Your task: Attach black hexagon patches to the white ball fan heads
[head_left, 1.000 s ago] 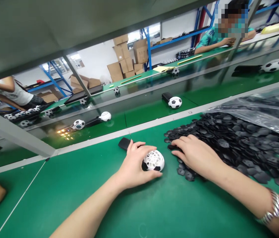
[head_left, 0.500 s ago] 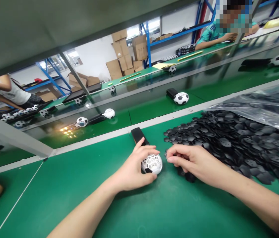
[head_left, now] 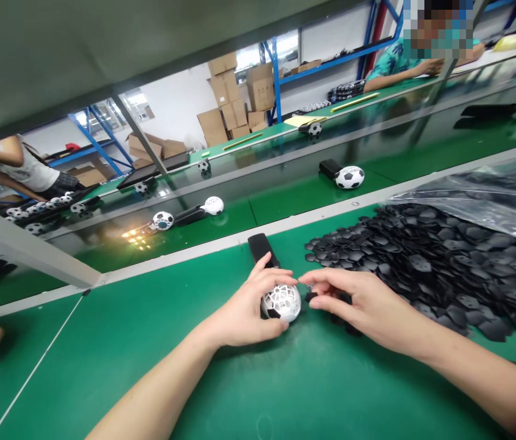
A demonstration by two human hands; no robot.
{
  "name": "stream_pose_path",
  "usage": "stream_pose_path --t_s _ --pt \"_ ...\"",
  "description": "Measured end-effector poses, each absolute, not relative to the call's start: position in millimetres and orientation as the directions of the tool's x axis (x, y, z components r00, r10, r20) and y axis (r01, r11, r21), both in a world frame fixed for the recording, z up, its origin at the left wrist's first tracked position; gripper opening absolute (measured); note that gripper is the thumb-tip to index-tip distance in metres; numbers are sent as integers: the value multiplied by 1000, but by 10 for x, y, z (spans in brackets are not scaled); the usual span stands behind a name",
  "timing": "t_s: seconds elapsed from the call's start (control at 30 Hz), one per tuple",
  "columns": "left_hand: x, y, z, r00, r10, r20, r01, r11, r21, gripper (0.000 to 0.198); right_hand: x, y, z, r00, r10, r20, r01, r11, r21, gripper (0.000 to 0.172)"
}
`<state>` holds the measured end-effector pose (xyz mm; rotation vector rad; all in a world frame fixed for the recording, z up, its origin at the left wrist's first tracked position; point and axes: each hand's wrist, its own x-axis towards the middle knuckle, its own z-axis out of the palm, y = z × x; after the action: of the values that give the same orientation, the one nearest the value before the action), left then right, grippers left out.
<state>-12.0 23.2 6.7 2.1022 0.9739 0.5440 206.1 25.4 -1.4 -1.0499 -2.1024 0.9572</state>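
Observation:
On the green tabletop lies a football-shaped device [head_left: 287,299], its white openwork dome facing up with a black patch on its near side. Its black strap-like part [head_left: 260,246] points away towards the table's far edge. My left hand [head_left: 246,308] is wrapped round the dome from the left, thumb in front and fingers behind. Just to the right, my right hand [head_left: 363,302] pinches a small black plastic piece [head_left: 311,297] between thumb and fingers, close to the dome but apart from it. More dark pieces lie partly hidden under my right hand.
A heap of black plastic pieces [head_left: 404,263] spreads to the right, with a clear plastic bag [head_left: 491,192] behind it. Beyond the metal rail [head_left: 212,245], a green conveyor belt [head_left: 285,198] carries several football devices. Two other people [head_left: 399,64] are across the line.
My right hand has turned its fingertips nearer the dome, bringing the black piece into view. My left hand stays on the device. Devices on the near belt have shifted right.

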Motion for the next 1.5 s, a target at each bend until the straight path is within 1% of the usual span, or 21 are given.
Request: stream_pose_path --t_s 0.07,0.1,0.2,0.27,0.4,0.57,0.67,0.73,0.8,0.93,1.07,1.17,1.23,1.33,1.5 --pt "-117 229 72 616 786 58 470 -425 774 59 2053 251 -21 -511 839 188 399 426 -812 8" --pt "-116 227 74 616 786 59 469 -426 774 59 2050 252 -26 -526 824 208 389 451 -804 8" --pt "-113 219 69 618 783 74 464 -439 769 59 2041 263 -50 -586 760 283 348 551 -758 13" --pt "-108 213 51 616 783 88 460 -448 766 57 2039 265 -70 -613 728 306 334 590 -735 15" --pt "-86 203 -12 589 799 123 457 -455 764 51 2040 247 -93 -656 682 323 343 652 -676 18" --pt "-46 198 -35 570 806 163 458 -476 751 48 2010 229 -87 -708 619 340 344 723 -600 19" --pt "-18 189 -16 563 804 190 449 -491 746 44 1967 227 -81 -701 613 364 339 735 -587 16" --pt "-4 181 -13 559 804 200 446 -496 745 39 1941 225 -80 -672 644 366 347 711 -612 13" --pt "2 176 -22 560 801 210 438 -502 746 36 1926 218 -78 -645 684 341 348 660 -666 10" --pt "-4 183 -45 572 787 231 417 -522 744 39 1936 203 -50 -637 721 274 308 564 -766 8" --pt "-12 199 -37 582 782 223 404 -517 755 46 1973 229 -18 -690 679 252 284 574 -768 8" --pt "-5 197 -30 581 782 226 402 -517 755 41 1975 265 -32 -724 636 266 255 606 -754 11" --pt "3 188 -27 569 791 223 416 -511 752 38 1963 278 -58 -715 638 285 242 609 -756 12" --pt "19 167 -16 549 811 202 443 -488 752 36 1945 276 -99 -663 697 271 275 564 -779 9" --pt "69 151 24 557 802 215 447 -508 736 34 1911 249 -138 -559 813 162 292 375 -880 6"
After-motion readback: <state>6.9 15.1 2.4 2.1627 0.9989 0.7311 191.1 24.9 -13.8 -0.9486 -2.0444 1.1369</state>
